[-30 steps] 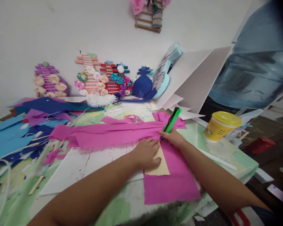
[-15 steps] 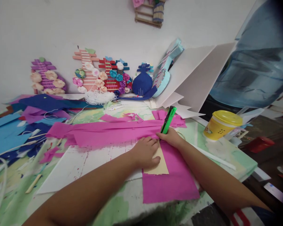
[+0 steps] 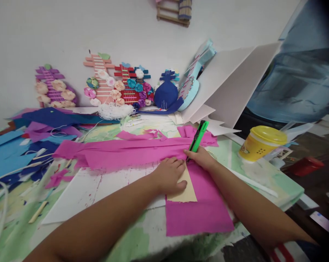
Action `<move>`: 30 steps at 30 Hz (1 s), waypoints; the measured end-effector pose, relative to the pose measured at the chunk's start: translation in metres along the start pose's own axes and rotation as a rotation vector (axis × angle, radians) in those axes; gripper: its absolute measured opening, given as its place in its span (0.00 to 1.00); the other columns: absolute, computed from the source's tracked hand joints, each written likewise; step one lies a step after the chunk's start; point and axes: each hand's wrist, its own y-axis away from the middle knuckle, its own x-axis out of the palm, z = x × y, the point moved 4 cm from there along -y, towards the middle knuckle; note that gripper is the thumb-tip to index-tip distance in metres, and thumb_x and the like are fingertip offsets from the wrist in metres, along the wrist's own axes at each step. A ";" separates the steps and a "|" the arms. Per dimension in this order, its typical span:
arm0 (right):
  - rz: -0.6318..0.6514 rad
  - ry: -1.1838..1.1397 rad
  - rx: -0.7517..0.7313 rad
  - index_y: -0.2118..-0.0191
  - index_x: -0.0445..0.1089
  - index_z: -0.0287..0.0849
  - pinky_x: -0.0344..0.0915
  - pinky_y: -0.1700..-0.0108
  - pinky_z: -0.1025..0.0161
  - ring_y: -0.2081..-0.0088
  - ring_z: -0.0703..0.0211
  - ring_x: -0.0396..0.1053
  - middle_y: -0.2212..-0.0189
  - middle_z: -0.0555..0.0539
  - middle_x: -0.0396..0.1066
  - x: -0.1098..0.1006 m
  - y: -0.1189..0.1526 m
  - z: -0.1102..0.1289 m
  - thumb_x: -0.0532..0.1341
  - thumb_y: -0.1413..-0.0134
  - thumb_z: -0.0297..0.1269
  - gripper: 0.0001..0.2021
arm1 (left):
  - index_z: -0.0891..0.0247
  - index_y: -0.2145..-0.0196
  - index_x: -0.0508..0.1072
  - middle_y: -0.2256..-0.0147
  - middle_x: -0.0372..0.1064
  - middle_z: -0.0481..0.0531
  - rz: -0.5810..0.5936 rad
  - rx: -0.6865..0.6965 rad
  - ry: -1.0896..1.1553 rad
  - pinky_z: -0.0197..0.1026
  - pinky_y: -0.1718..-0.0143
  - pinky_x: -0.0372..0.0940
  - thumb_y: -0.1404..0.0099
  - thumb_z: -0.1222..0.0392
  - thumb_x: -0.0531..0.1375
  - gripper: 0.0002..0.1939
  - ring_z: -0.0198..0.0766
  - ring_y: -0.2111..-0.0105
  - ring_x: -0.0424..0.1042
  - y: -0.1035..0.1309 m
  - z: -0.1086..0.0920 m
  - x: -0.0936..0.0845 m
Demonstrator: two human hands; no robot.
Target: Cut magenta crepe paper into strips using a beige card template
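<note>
Grips green utility knife [image 3: 198,139] in curled right fingers [image 3: 192,155], tip-down at far-right corner of cream card [image 3: 185,194]; pins card under flattened left fingers [image 3: 174,164].

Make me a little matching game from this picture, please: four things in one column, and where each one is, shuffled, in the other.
Things
1. green-and-black tool
2. yellow cup
3. cream card
4. white string

Places
A. pressed under the left hand
B. heaped in front of the peach craft piece
C. held in the right hand
D. towards the right edge of the table, apart from both hands

Right pairs: 1-C, 2-D, 3-A, 4-B.
</note>
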 end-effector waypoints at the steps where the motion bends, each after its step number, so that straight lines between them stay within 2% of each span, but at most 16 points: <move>1: -0.004 -0.007 0.004 0.79 0.63 0.39 0.58 0.72 0.65 0.77 0.64 0.60 0.82 0.51 0.64 0.000 0.000 -0.001 0.60 0.64 0.49 0.16 | 0.70 0.47 0.57 0.46 0.54 0.60 -0.001 0.000 -0.001 0.50 0.48 0.48 0.42 0.49 0.47 0.29 0.50 0.48 0.53 0.000 0.000 0.000; 8: -0.001 -0.029 0.027 0.77 0.64 0.39 0.57 0.73 0.65 0.77 0.64 0.60 0.81 0.51 0.64 0.002 0.000 -0.001 0.59 0.63 0.50 0.16 | 0.71 0.47 0.57 0.46 0.54 0.61 -0.010 0.007 -0.003 0.50 0.48 0.48 0.41 0.49 0.46 0.30 0.50 0.48 0.53 0.000 0.000 0.001; 15: 0.014 0.107 0.027 0.78 0.62 0.39 0.56 0.73 0.65 0.76 0.63 0.61 0.81 0.51 0.64 0.001 0.004 0.009 0.57 0.62 0.50 0.17 | 0.69 0.46 0.57 0.46 0.55 0.59 0.001 0.009 0.012 0.50 0.49 0.48 0.40 0.48 0.46 0.29 0.50 0.48 0.53 0.000 0.000 0.001; 21: 0.032 0.180 -0.004 0.79 0.61 0.40 0.56 0.73 0.66 0.77 0.63 0.61 0.81 0.51 0.64 0.004 0.004 0.006 0.57 0.61 0.48 0.14 | 0.69 0.48 0.58 0.49 0.58 0.59 -0.036 0.024 0.019 0.50 0.49 0.49 0.41 0.49 0.47 0.28 0.49 0.50 0.55 0.000 0.000 0.000; 30: -0.013 0.258 0.057 0.79 0.62 0.41 0.55 0.74 0.66 0.77 0.62 0.61 0.82 0.51 0.64 0.004 0.005 0.005 0.56 0.62 0.50 0.15 | 0.70 0.47 0.58 0.48 0.57 0.60 -0.040 0.030 0.024 0.51 0.49 0.49 0.41 0.49 0.47 0.28 0.50 0.49 0.54 0.000 0.002 0.003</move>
